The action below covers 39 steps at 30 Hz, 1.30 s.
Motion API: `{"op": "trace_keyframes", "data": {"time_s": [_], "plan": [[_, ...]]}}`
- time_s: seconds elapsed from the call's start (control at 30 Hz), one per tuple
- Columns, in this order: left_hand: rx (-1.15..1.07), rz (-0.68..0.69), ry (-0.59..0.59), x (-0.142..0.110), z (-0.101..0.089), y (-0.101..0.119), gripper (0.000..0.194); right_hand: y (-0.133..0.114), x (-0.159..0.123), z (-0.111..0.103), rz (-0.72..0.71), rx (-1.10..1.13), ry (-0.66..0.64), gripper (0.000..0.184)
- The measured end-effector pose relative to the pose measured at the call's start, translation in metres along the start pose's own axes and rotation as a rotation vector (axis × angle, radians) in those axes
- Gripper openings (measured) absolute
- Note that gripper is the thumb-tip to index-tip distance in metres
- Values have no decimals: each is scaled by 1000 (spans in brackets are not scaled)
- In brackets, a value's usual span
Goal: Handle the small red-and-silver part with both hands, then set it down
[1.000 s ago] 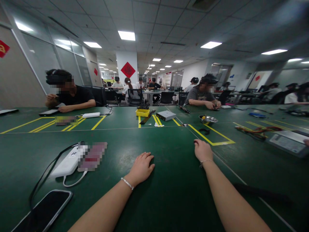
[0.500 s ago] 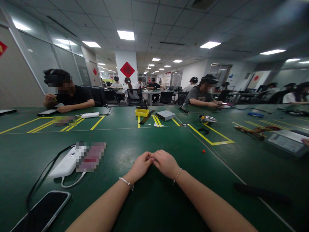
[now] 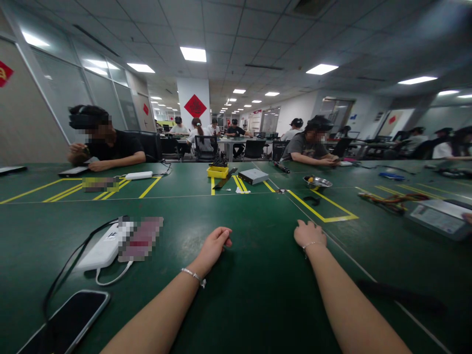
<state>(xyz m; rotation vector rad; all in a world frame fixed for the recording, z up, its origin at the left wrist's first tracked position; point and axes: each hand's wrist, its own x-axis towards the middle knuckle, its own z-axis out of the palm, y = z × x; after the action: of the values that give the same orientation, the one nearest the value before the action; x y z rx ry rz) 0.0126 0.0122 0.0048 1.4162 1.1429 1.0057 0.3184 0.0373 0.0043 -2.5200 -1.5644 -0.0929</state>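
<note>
Your left hand, near twelve o'clock, curls its fingers; your right hand, at one, bends over the table, hiding its grip. I can't tell whether either pinches anything. The power bank at ten sits aside, presumably leaving you room.

On the table, at near left: phone before power bank. Farther right: left hand, then right hand. Behind both: tray, box to its right, then bowl. Far right: cables beside power supply.
</note>
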Motion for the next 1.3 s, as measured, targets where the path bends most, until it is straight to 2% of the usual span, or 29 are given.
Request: {"op": "trace_keyframes", "data": {"time_s": [0.17,0.4,0.47,0.57,0.63,0.8,0.87,1.03,1.3], "plan": [[-41,-4,-23,0,1,-1,31,6,5,0,-47,-63,-84,36],[-25,-26,-21,-1,3,0,25,3,5,-5,-67,-41,-84,29],[-36,-15,-26,-1,3,0,23,-5,3,-5,-124,42,-59,27],[-66,-1,-35,-2,4,0,20,-29,-7,-5,-235,284,-32,24],[-86,15,-50,-2,5,-1,20,-51,-18,-5,-280,472,-106,20],[-104,59,-90,1,5,-5,22,-103,-57,-5,-380,1057,-505,17],[-102,96,-104,3,5,-8,22,-116,-69,-6,-408,1213,-601,17],[2,170,-110,3,4,-10,21,-125,-83,-6,-413,1370,-637,12],[65,99,-88,0,4,-4,26,-121,-80,4,-308,1471,-755,19]]}}
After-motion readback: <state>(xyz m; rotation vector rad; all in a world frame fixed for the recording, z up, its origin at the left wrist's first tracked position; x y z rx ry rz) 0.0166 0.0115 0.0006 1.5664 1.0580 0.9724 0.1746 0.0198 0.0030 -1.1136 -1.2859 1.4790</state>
